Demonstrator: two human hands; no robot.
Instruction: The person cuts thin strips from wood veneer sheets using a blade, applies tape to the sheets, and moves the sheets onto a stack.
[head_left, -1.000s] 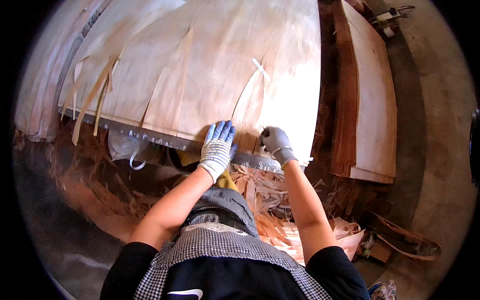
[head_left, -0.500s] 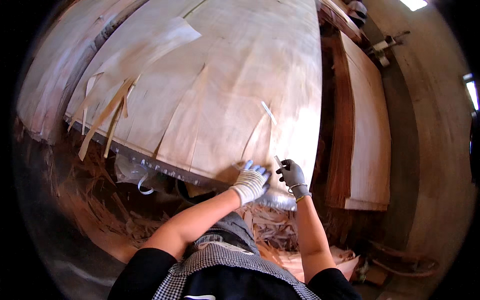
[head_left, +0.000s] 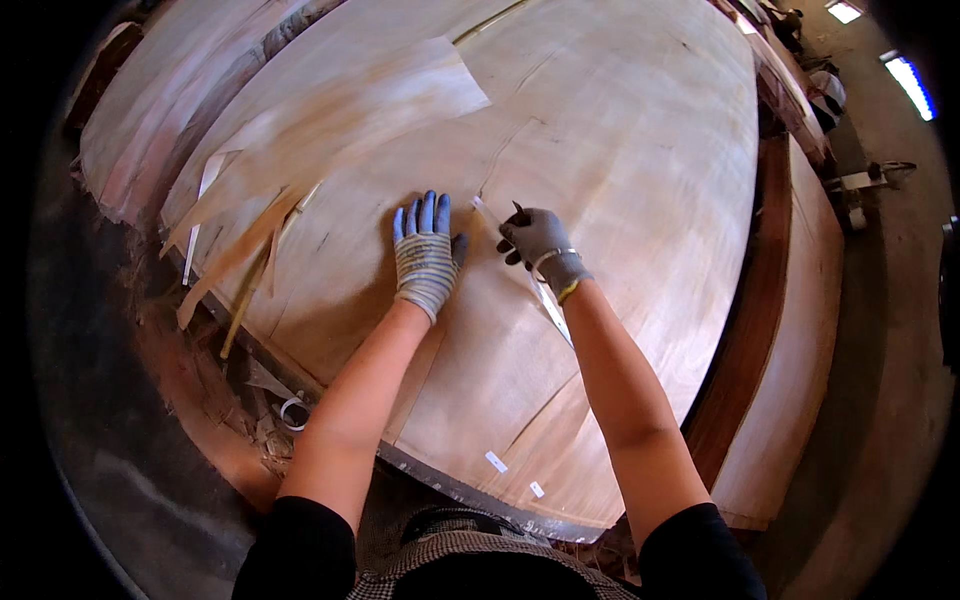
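A broad sheet of pale wood veneer [head_left: 620, 200] lies on top of the stack before me. My left hand [head_left: 427, 255], in a striped glove with blue fingers, rests on it, fingers stretched out. To its right, my right hand [head_left: 540, 243] in a grey glove is closed, pinching a white tape strip [head_left: 484, 210] that sticks out toward a crack in the veneer. More white tape [head_left: 553, 315] shows below that hand; I cannot tell whether it is the same piece. Two short white tape pieces [head_left: 496, 461] lie near the front edge.
Loose, torn veneer [head_left: 400, 95] and narrow strips [head_left: 262, 265] lie at the left, some hanging over the edge. Another veneer stack [head_left: 790, 370] stands at right. Scraps [head_left: 270, 440] and a white roll [head_left: 294, 413] are below the left edge.
Both my hands have moved from the front edge farther in over the veneer. The left hand now lies flatter, farther left. Two short tape pieces now show near the front edge.
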